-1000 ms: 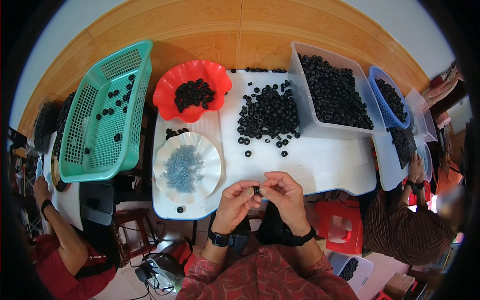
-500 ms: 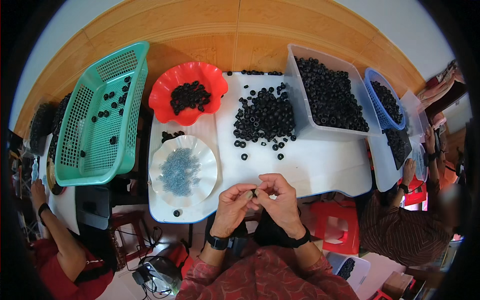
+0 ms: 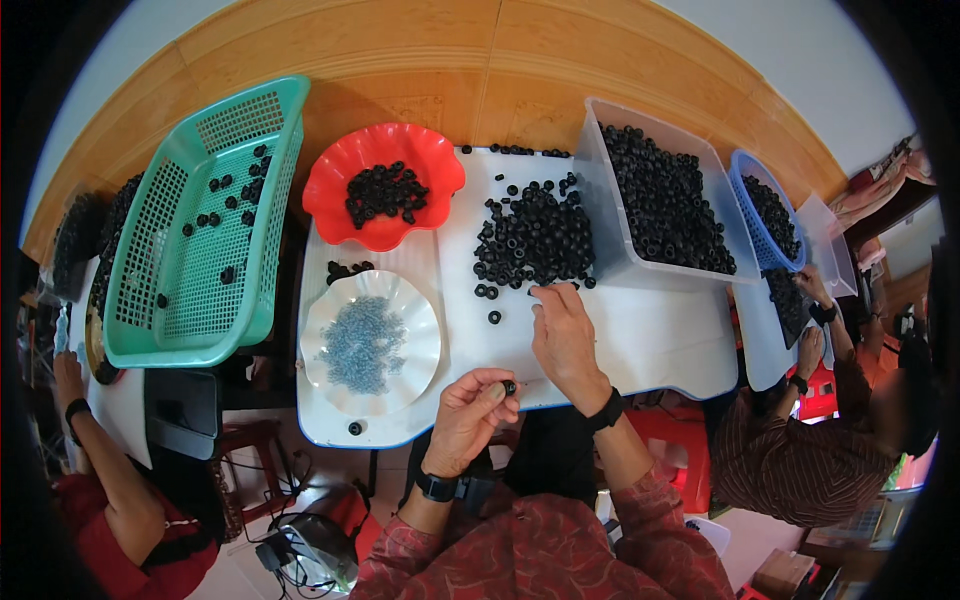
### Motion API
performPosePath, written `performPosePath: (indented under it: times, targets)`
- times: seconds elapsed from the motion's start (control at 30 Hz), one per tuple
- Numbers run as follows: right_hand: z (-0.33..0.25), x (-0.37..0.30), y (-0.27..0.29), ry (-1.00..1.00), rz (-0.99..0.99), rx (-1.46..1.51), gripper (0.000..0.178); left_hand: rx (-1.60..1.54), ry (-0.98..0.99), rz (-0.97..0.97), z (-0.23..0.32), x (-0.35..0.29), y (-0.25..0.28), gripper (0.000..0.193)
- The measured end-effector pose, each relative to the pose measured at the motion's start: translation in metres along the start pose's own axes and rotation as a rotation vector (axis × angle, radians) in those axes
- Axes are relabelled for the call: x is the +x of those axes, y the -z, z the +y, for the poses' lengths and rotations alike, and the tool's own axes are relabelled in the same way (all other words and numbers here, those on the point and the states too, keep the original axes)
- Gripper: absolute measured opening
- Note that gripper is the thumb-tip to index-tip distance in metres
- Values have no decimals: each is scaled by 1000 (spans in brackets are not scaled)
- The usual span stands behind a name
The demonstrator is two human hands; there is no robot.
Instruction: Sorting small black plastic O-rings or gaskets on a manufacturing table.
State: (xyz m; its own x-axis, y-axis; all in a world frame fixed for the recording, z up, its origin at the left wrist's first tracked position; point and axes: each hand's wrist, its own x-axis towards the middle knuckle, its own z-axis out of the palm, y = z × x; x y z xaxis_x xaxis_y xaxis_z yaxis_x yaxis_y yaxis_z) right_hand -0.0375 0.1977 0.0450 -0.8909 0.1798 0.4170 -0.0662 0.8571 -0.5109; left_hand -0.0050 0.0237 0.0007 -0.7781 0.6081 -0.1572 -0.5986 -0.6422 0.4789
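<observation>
Near the table's front edge, my left hand (image 3: 470,415) pinches a small round black part (image 3: 509,387) between thumb and fingertips. My right hand (image 3: 567,340) reaches forward, its fingertips pressed together at the near edge of a heap of small black ring-shaped parts (image 3: 535,235). A bit of black shows at those fingertips, too small to make out surely. One loose black ring (image 3: 494,317) lies left of the right hand. To the left stands a white wavy-rimmed plate (image 3: 425,370) holding many tiny clear bluish pieces (image 3: 362,345).
A red scalloped bowl (image 3: 325,190) with black parts sits behind the plate. At left is a green mesh basket (image 3: 125,320); at right, a clear bin (image 3: 650,265) full of black parts and a blue basket (image 3: 740,190). Co-workers (image 3: 800,450) sit on both sides.
My hands, together before, have parted. The right hand has gone forward to the heap; the left stays near the table's front edge with a black part.
</observation>
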Motion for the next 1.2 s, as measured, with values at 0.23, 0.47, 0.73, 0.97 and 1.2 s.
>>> performPosePath:
  times: [0.23,0.47,0.73,0.97,1.2]
  targets:
    - [5,7,-13,-73,-81,-210,13,-63,-11,-49,1,0,0,21]
    - [6,2,-14,-65,-105,-203,8,-62,-8,-63,0,1,2,21]
    - [-19,-34,7,-172,-84,271,22,-53,-6,-43,0,-1,2,21]
    - [-19,-60,22,-575,-246,905,20,-24,-24,-24,1,1,-4,21]
    - [-28,-64,33,-553,-255,917,24,-18,-16,-37,0,1,-3,22]
